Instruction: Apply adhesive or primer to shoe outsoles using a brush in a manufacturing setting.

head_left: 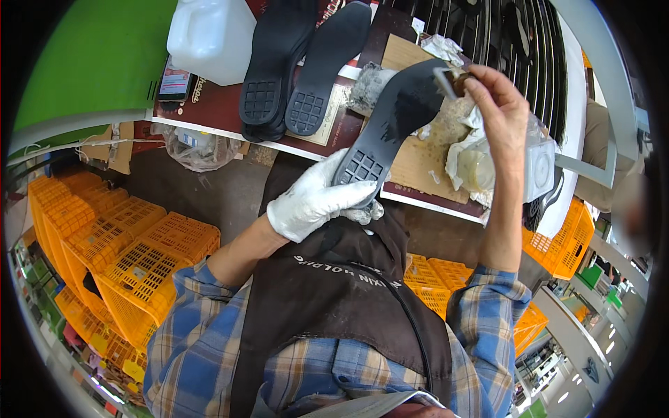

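A worker's gloved left hand (313, 202) clamps the heel of a black shoe sole (390, 125) held above the bench at 12 o'clock, while the bare right hand (498, 104) pinches a small brush (449, 80) at its toe. Glue could likely smear onto the two finished soles (293, 70) at 11 o'clock if the brush slips.
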Demonstrator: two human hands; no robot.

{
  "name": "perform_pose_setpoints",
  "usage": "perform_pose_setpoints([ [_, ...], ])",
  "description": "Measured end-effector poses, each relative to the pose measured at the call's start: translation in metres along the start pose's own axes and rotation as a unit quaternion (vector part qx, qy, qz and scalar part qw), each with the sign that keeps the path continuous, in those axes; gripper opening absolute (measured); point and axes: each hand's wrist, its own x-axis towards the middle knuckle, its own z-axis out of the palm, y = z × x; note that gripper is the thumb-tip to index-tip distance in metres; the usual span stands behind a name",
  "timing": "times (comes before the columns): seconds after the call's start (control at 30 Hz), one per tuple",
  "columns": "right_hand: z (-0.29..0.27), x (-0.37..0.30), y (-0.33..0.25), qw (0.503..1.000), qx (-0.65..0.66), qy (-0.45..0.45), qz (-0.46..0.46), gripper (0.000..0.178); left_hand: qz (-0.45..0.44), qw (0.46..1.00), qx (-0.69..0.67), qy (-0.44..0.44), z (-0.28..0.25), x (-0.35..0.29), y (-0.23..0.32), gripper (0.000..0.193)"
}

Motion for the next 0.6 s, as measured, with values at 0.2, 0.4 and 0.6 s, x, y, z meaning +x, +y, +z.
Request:
perform_pose_setpoints([
  [0.2,0.025,0.013,-0.001,0.991,-0.092,-0.093,0.019,0.021,0.038,0.999,0.032,0.021,0.003,-0.003,-0.001,0.049],
  [0.4,0.001,0.05,0.02,0.975,-0.215,0.063,-0.002,0.023,0.034,0.999,0.024,0.01,-0.002,-0.007,0.006,0.05],
  [0.6,-0.002,0.044,0.02,0.939,-0.334,0.052,-0.061,0.024,0.038,0.999,0.009,-0.001,-0.003,-0.009,0.005,0.061],
])
